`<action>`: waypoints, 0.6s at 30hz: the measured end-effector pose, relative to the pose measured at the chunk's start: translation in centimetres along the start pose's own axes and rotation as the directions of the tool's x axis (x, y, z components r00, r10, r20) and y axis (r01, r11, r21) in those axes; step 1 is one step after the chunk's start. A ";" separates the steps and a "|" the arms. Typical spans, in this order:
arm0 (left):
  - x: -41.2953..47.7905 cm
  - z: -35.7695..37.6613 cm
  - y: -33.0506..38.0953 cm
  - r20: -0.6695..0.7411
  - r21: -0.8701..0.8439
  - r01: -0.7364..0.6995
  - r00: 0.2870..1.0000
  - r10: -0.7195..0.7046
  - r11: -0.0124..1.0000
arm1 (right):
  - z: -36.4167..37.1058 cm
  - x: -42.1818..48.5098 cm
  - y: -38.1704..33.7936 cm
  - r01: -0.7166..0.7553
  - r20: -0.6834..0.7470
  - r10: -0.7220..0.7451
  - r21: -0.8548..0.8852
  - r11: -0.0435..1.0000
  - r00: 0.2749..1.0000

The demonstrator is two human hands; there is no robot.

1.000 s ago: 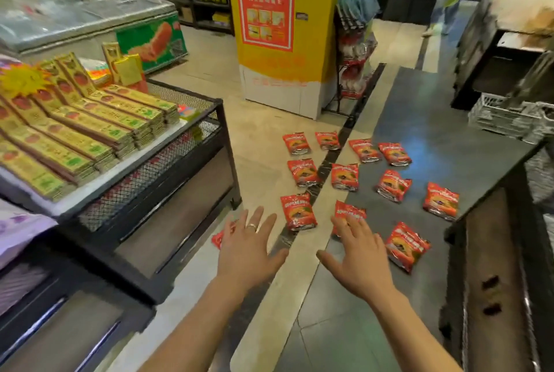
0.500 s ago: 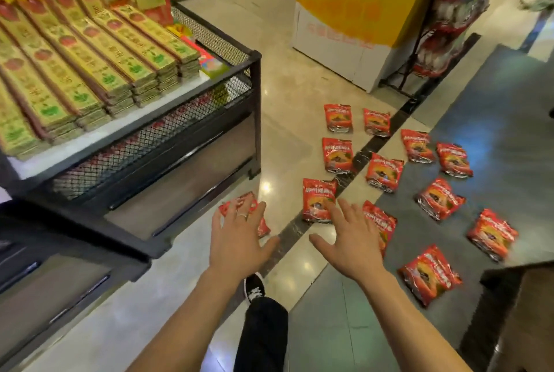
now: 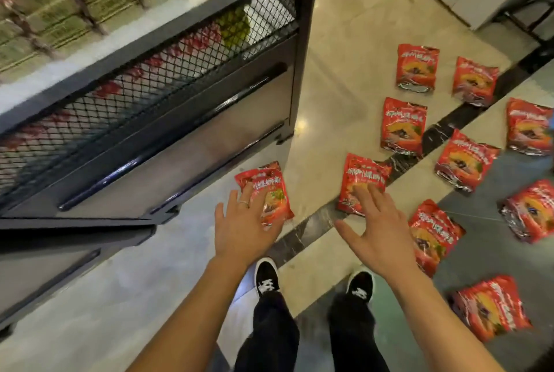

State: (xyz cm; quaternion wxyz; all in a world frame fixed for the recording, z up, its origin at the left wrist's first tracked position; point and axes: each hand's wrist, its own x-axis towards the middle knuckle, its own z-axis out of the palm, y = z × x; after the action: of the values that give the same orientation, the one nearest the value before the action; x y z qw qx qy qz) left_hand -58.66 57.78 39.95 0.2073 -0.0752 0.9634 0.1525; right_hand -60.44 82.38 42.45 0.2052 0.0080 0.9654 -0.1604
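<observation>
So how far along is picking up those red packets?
Barely begun. Done: nothing gathered; both hands are empty. In hand: the left hand reaches over the leftmost packet, beside the display rack; the right hand over the next packet, on the dark floor strip. Left: all ten or so red snack packets lie on the floor.

One wide-angle view, worn on the person's head, looked forward and steeply down, so that the left hand (image 3: 242,227) and right hand (image 3: 380,233) lay near mid-frame and the black-and-white canvas shoes (image 3: 267,277) stood below them. It took in the black metal mesh display rack (image 3: 180,78) close at the left and the red foil snack packets (image 3: 403,126) on the glossy beige stone floor (image 3: 344,42) to the right.
</observation>
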 end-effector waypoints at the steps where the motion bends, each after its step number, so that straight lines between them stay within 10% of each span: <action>1: 1.6 1.5 -0.3 0.018 0.007 0.028 0.999 -0.029 1.000 | 1.6 1.9 0.6 0.000 0.015 -0.001 0.018 1.000 1.000; 18: 27.3 39.1 -9.2 0.153 0.105 0.368 0.912 -0.381 0.924 | 33.8 28.9 14.5 0.186 0.149 -0.176 -0.058 0.981 0.973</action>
State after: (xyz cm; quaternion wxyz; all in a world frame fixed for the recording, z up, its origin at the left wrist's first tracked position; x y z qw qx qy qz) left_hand -66.70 59.60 -7.92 0.3169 -0.2376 0.9147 0.0803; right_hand -72.44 84.12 -2.72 0.2588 -0.0989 0.9500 -0.1441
